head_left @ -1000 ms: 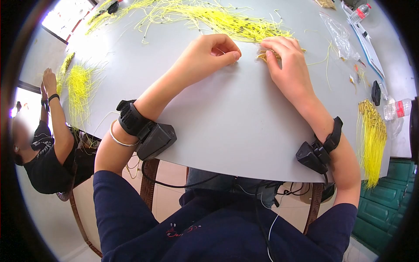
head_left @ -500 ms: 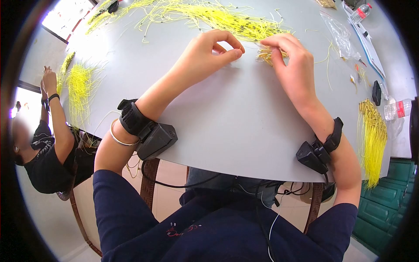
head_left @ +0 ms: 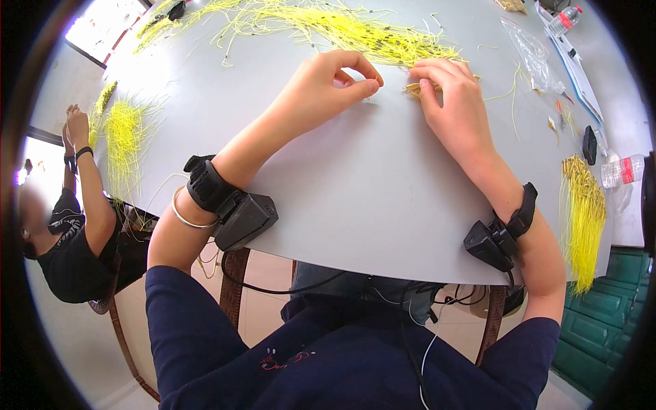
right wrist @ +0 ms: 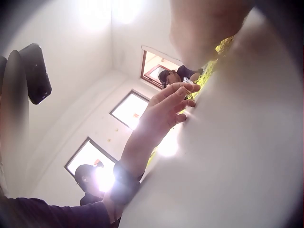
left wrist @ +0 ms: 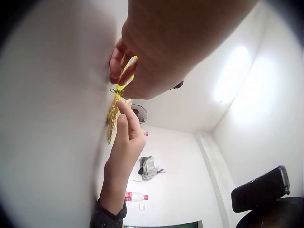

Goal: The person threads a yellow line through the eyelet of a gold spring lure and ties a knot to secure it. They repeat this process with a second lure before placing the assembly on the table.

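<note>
My left hand (head_left: 335, 76) pinches a small thin metal coil spring (left wrist: 117, 91) between thumb and forefinger, above the grey table. To its right, my right hand (head_left: 451, 89) lies over a small pile of gold-coloured coils (head_left: 413, 89), fingers bent loosely across it and thumb alongside. Much of the pile is hidden under those fingers. In the left wrist view, the right hand's forefinger reaches up close to the spring, with the gold pile (left wrist: 112, 118) beside it. Just beyond both hands spreads a bundle of bright yellow strands (head_left: 362, 37) with dark bits along them.
At the right edge lies a bunch of yellow strands with gold ends (head_left: 583, 212), near a plastic bottle (head_left: 622, 171) and a black object (head_left: 589, 145). A clear plastic bag (head_left: 529, 55) is farther back. Another person (head_left: 75, 246) sits at the left by more strands (head_left: 126, 140).
The right hand drew back from the gold pile, uncovering it, then came down over it again. The left hand has shifted very slightly and keeps its pinch.
</note>
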`<state>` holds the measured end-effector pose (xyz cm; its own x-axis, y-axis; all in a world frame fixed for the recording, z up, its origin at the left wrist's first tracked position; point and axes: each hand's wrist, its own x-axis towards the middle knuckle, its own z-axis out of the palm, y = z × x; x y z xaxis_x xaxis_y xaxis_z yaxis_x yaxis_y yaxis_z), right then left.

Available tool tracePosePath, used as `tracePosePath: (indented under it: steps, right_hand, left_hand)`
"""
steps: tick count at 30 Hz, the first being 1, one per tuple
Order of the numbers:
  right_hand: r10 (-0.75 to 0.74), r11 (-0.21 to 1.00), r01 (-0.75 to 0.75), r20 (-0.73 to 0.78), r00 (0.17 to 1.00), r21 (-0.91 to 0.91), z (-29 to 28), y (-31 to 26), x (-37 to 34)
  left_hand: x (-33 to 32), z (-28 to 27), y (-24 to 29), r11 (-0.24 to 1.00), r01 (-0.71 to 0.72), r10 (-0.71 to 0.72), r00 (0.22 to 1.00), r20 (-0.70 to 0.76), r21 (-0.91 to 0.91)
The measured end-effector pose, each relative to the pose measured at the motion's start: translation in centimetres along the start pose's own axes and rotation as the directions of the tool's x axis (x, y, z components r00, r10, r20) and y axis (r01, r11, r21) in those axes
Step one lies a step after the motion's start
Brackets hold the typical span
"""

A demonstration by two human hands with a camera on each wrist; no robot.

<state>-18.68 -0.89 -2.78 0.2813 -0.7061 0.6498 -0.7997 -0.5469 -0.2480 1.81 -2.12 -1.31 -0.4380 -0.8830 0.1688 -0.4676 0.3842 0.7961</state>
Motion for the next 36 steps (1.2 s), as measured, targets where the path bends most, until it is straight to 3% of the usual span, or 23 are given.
tracePosePath:
  steps: [5,7,9,10,12,14,16,17,19,20,22,23,25,28,32,34,36]
  right_hand:
    - [0.000,0.998,0.002,-0.044,0.999,0.064,-0.2,-0.2,0.2]
    - [-0.003,0.995,0.008,-0.053,0.999,0.102,-0.4,-0.5,0.4]
    - [0.069,0.939,-0.054,-0.031,0.997,0.341,-0.8,-1.4,0.5]
    - [0.069,0.939,-0.055,-0.031,0.997,0.340,-0.9,-1.7,0.6]
    - [-0.059,0.904,0.095,-0.099,0.993,0.417,-1.1,-1.8,0.8]
    - [-0.066,0.872,0.106,-0.100,0.993,0.477,-1.3,-2.1,0.9]
    - [-0.115,0.822,0.145,-0.089,0.989,0.551,-1.2,-1.8,1.0]
    - [-0.115,0.822,0.145,-0.089,0.989,0.551,-1.2,-2.0,0.9]
    - [0.228,0.563,-0.136,0.006,0.974,0.815,-1.7,-3.0,0.8]
    - [0.231,0.562,-0.139,0.007,0.973,0.815,-1.8,-2.9,0.7]
    - [0.373,0.509,-0.257,0.059,0.926,0.821,-1.9,-2.1,0.8]
    - [0.373,0.509,-0.259,0.061,0.926,0.821,-1.8,-1.9,0.9]
    - [0.362,0.394,-0.380,0.239,0.901,0.837,-1.6,-1.5,0.9]
    - [0.289,0.341,-0.457,0.371,0.882,0.821,-1.3,-1.5,0.9]
    - [0.223,0.408,-0.453,0.395,0.891,0.793,-1.4,-1.1,0.7]
    - [0.206,0.318,-0.412,0.363,0.909,0.854,-1.3,-1.4,0.8]
    - [0.203,0.311,-0.410,0.362,0.910,0.857,-1.5,-1.4,0.9]
  left_hand:
    - [0.0,0.1,0.2,1.000,0.016,-0.016,1.000,0.005,-0.009]
    - [0.0,0.2,0.1,0.984,-0.176,0.176,0.979,-0.106,0.008]
    - [0.1,0.1,0.6,0.971,-0.235,0.237,0.964,-0.120,0.033]
    - [0.0,0.1,0.9,0.954,-0.294,0.299,0.945,-0.133,0.058]
    - [0.1,0.1,0.8,0.954,-0.291,0.298,0.947,-0.118,0.073]
    - [0.1,0.0,1.1,0.953,-0.289,0.298,0.948,-0.108,0.095]
    - [-0.2,-0.1,1.8,0.984,-0.165,0.165,0.986,-0.006,-0.062]
    - [-0.2,-0.1,1.7,0.984,-0.165,0.165,0.986,-0.006,-0.061]
    - [-0.2,0.0,1.4,0.978,-0.163,0.161,0.987,-0.027,-0.127]
    - [-0.2,0.0,1.4,0.978,-0.161,0.160,0.987,-0.024,-0.128]
    - [-0.1,0.0,1.5,0.955,-0.120,0.124,0.992,0.000,-0.272]
    - [-0.2,0.0,1.5,0.955,-0.118,0.123,0.992,0.000,-0.272]
    - [-0.2,0.1,1.7,0.933,-0.115,0.136,0.990,0.039,-0.342]
    - [-0.3,0.2,1.6,0.928,-0.092,0.125,0.990,0.069,-0.361]
    - [-0.3,0.4,1.4,0.923,-0.103,0.161,0.978,0.130,-0.370]
    - [-0.4,0.5,1.4,0.924,-0.084,0.157,0.973,0.170,-0.372]
    - [-0.4,0.5,1.5,0.921,-0.069,0.147,0.973,0.176,-0.384]
